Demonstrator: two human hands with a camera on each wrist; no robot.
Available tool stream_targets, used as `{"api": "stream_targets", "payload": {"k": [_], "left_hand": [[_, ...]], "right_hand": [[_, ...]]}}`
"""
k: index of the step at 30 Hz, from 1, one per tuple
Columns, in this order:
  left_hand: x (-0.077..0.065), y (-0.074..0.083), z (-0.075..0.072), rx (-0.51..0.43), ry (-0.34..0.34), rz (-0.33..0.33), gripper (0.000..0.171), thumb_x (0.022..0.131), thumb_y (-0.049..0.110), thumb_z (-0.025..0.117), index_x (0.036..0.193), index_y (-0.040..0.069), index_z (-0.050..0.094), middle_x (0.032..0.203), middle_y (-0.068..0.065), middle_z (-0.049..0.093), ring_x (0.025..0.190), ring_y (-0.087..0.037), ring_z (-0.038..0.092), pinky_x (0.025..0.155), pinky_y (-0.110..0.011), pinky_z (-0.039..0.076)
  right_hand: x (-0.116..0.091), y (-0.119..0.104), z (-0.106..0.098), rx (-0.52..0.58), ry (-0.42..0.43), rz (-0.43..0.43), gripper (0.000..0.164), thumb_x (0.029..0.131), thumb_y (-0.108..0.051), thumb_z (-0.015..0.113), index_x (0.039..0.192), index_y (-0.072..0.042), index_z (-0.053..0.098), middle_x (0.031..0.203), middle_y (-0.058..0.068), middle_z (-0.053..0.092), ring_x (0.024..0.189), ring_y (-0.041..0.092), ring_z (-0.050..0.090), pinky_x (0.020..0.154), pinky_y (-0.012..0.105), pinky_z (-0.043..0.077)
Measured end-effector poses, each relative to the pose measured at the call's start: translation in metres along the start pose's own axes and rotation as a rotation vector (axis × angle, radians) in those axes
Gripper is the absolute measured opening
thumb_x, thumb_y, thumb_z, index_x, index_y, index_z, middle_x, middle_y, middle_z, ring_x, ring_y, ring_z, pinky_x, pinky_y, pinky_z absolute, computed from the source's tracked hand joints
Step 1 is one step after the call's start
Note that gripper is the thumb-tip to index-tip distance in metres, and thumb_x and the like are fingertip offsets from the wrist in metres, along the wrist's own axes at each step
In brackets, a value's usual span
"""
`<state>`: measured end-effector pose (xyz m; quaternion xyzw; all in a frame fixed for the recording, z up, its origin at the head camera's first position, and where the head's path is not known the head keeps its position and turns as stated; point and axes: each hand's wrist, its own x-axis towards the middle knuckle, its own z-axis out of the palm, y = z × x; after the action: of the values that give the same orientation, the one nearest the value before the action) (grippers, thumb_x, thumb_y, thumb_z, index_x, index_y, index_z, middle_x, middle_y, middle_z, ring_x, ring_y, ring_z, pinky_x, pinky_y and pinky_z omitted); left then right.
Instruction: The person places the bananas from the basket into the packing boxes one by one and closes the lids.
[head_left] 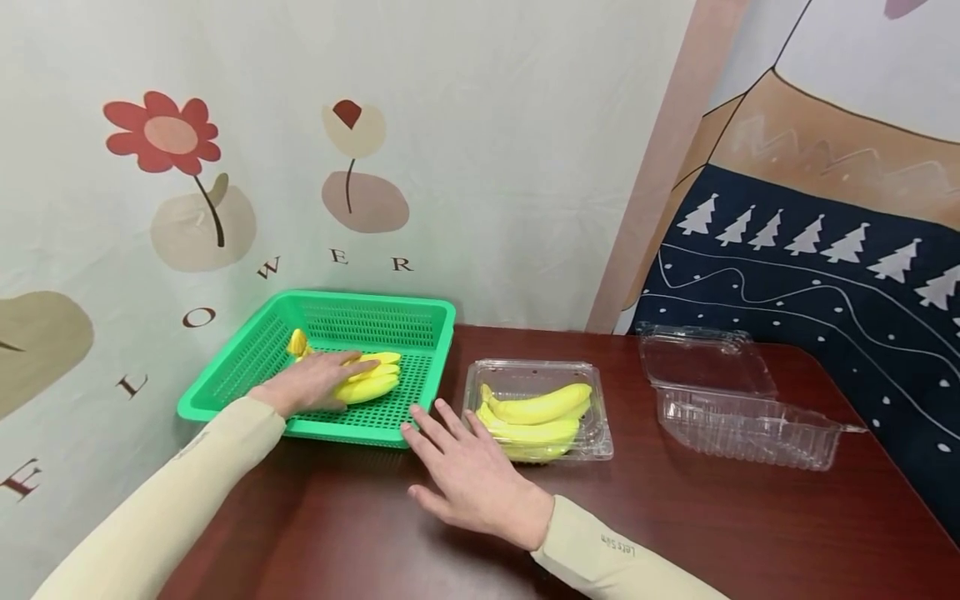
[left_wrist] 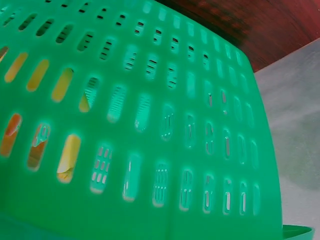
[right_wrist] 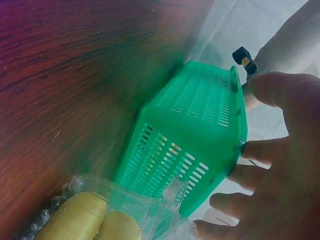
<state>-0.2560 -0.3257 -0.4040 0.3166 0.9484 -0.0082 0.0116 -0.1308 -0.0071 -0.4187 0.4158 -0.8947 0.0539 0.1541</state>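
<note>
Though table (head_left: pixel 352 517) dark — backdrop (head_left: pixel 487 125) pale

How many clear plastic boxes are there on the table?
2. One box, with bananas inside, sits just right of the green basket. The other, open box is near the table's right edge. None seems hidden.

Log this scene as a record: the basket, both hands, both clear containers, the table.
Green basket: on the table, left side; bananas inside
Left hand: on those bananas; grip unclear
Right hand: spread, near the basket's right front corner; contact unclear
Filled container: right of basket, holding more bananas
Open container: far right, lid folded back
Table: dark reddish-brown
</note>
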Motion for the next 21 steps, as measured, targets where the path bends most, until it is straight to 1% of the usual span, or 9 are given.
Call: {"api": "stream_targets", "payload": {"k": [4, 6, 9, 12, 16, 19, 21], "left_hand": [[-0.0009, 0.0010, -0.0015, -0.034, -0.046, -0.050, 0.083, 0.081, 0.011, 0.083, 0.156, 0.008, 0.047, 0.149, -0.028, 0.051, 0.115, -0.050, 0.062, 0.093, -0.058, 0.053], [-0.0006, 0.0008, -0.0020, -0.037, -0.060, -0.069, 0.083, 0.081, 0.013, 0.080, 0.157, 0.008, 0.045, 0.151, -0.027, 0.049, 0.112, -0.047, 0.064, 0.089, -0.054, 0.053], [0.0002, 0.0011, -0.0030, -0.042, -0.058, -0.079, 0.082, 0.083, 0.018, 0.076, 0.157, 0.008, 0.044, 0.151, -0.027, 0.050, 0.109, -0.043, 0.065, 0.084, -0.050, 0.052], [0.0004, 0.0019, -0.0037, -0.059, -0.051, -0.086, 0.079, 0.086, 0.021, 0.074, 0.157, 0.008, 0.043, 0.148, -0.025, 0.054, 0.112, -0.040, 0.065, 0.088, -0.052, 0.054], [0.0006, 0.0030, -0.0041, -0.067, -0.028, -0.075, 0.076, 0.089, 0.021, 0.074, 0.156, 0.005, 0.043, 0.140, -0.024, 0.060, 0.096, -0.031, 0.067, 0.087, -0.054, 0.055], [0.0008, 0.0038, -0.0042, -0.060, 0.000, -0.057, 0.074, 0.089, 0.017, 0.074, 0.154, 0.002, 0.043, 0.127, -0.023, 0.066, 0.076, -0.022, 0.061, 0.079, -0.049, 0.057], [0.0007, 0.0044, -0.0040, -0.052, 0.018, -0.039, 0.072, 0.089, 0.014, 0.075, 0.151, 0.000, 0.043, 0.116, -0.019, 0.069, 0.069, -0.018, 0.056, 0.073, -0.046, 0.057]], "right_hand": [[-0.0003, 0.0004, 0.0002, -0.004, 0.012, -0.008, 0.072, 0.100, -0.055, 0.059, 0.158, -0.017, 0.043, 0.167, 0.005, 0.034, 0.150, 0.034, 0.037, 0.112, 0.057, 0.041], [0.0001, 0.0007, -0.0001, -0.005, 0.016, -0.009, 0.072, 0.100, -0.055, 0.059, 0.158, -0.017, 0.043, 0.167, 0.005, 0.034, 0.150, 0.034, 0.037, 0.112, 0.057, 0.041], [0.0007, 0.0011, -0.0009, 0.003, 0.004, -0.001, 0.072, 0.100, -0.056, 0.058, 0.159, -0.018, 0.042, 0.168, 0.004, 0.031, 0.151, 0.034, 0.035, 0.113, 0.057, 0.040], [0.0009, 0.0010, -0.0017, 0.018, -0.018, 0.007, 0.071, 0.102, -0.057, 0.055, 0.160, -0.018, 0.041, 0.169, 0.003, 0.029, 0.152, 0.033, 0.033, 0.115, 0.057, 0.038], [0.0002, 0.0007, -0.0018, 0.029, -0.024, 0.011, 0.071, 0.102, -0.058, 0.053, 0.160, -0.018, 0.041, 0.169, 0.003, 0.029, 0.152, 0.033, 0.032, 0.115, 0.057, 0.038], [0.0000, 0.0005, -0.0018, 0.031, -0.019, 0.013, 0.070, 0.103, -0.058, 0.053, 0.159, -0.018, 0.042, 0.169, 0.004, 0.030, 0.152, 0.034, 0.033, 0.115, 0.057, 0.038], [-0.0002, 0.0005, -0.0018, 0.037, -0.021, 0.016, 0.070, 0.103, -0.057, 0.053, 0.159, -0.018, 0.042, 0.169, 0.004, 0.030, 0.152, 0.034, 0.033, 0.115, 0.058, 0.038]]}}
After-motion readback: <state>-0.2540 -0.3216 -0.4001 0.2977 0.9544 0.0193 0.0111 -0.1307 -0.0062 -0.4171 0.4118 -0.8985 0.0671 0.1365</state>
